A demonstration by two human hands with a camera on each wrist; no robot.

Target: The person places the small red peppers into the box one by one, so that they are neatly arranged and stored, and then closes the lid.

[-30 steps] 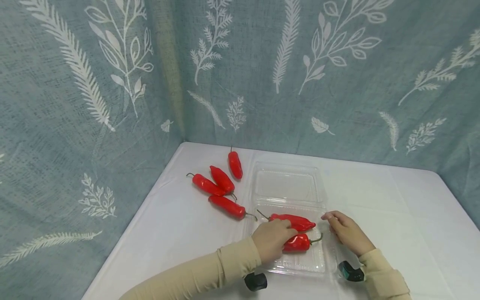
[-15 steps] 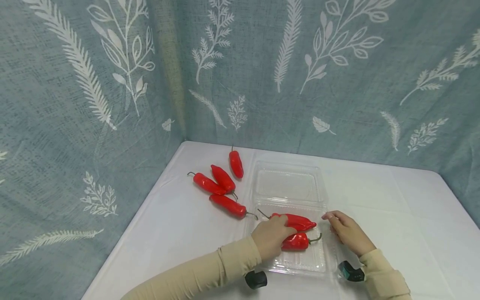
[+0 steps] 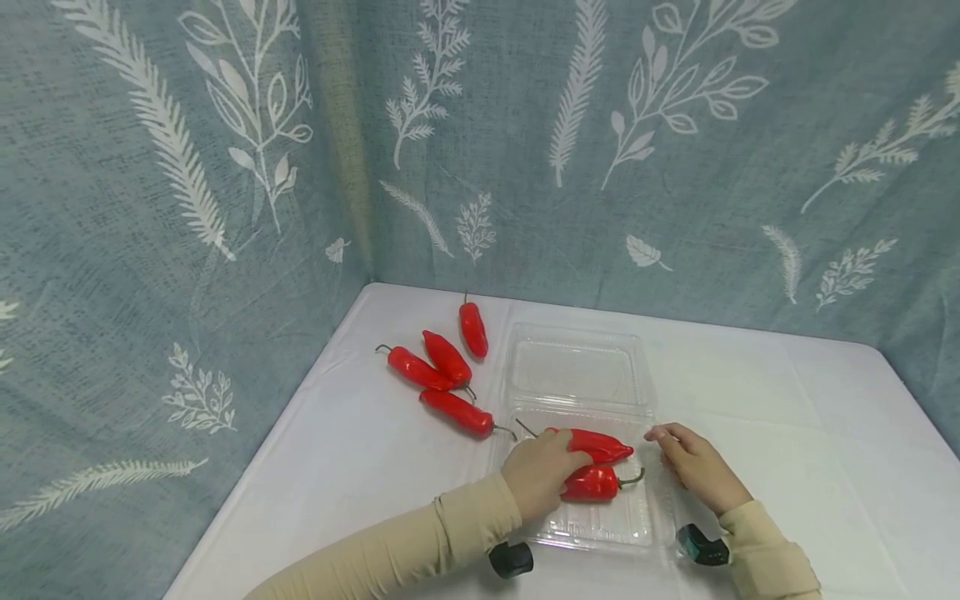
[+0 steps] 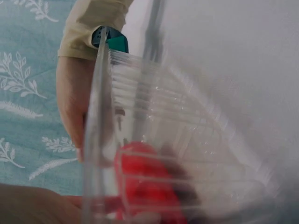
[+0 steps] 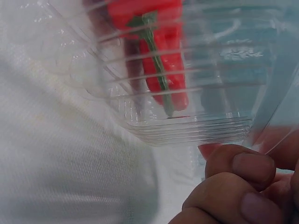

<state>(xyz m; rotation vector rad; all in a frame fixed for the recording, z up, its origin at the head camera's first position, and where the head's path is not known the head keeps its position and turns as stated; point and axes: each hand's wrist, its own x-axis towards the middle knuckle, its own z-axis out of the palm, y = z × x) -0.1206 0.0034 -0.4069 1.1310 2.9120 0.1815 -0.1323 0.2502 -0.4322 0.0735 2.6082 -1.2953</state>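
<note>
A clear plastic clamshell box (image 3: 652,533) lies unfolded, its lid (image 3: 573,367) on the far side. Two red peppers are in the near half: an upper pepper (image 3: 603,446) with its tip to the right, and a lower pepper (image 3: 592,483) with its green stem to the right. My left hand (image 3: 538,477) reaches in from the left and grips the lower pepper, its fingers between the two peppers; the thumb is hidden in the head view. On the right side, my right hand (image 3: 693,462) pinches the box's rim, curled fingers (image 5: 240,170) showing in the right wrist view.
Several more red peppers lie left of the box: one near its corner (image 3: 457,412), two crossing (image 3: 420,368) (image 3: 447,358), one farther back (image 3: 473,329). A white cloth covers the table (image 3: 787,417). Patterned blue-green curtains (image 3: 525,208) hang behind and at left.
The lower pepper has shifted slightly left with my left hand, whose fingers have drawn back a little. My right hand keeps its place at the box's rim.
</note>
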